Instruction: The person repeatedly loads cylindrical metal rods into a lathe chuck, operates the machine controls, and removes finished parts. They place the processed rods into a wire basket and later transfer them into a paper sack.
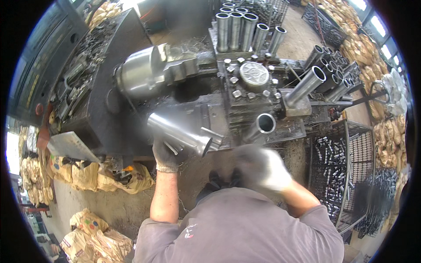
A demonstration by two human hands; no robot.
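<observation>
My left hand (165, 154), in a dark, dirty work glove, is closed around a shiny metal tube (180, 131). The tube slants in front of the lathe, its open end toward the lower right. Behind it, the lathe chuck (142, 72) shows nothing clamped in its jaws. My right hand (267, 168), in a whitish glove, is smeared by motion and its fingers cannot be made out. Just beyond that hand, another metal tube (264, 124) leans with its dark bore facing up; whether the hand touches it I cannot tell.
A bolted square tool post (250, 81) stands mid-lathe. Several upright tubes (235, 30) stand behind it, with more tubes (335, 72) at the right. A mesh crate (346, 175) of small metal parts is on the right. Sacks (94, 236) lie on the floor at left.
</observation>
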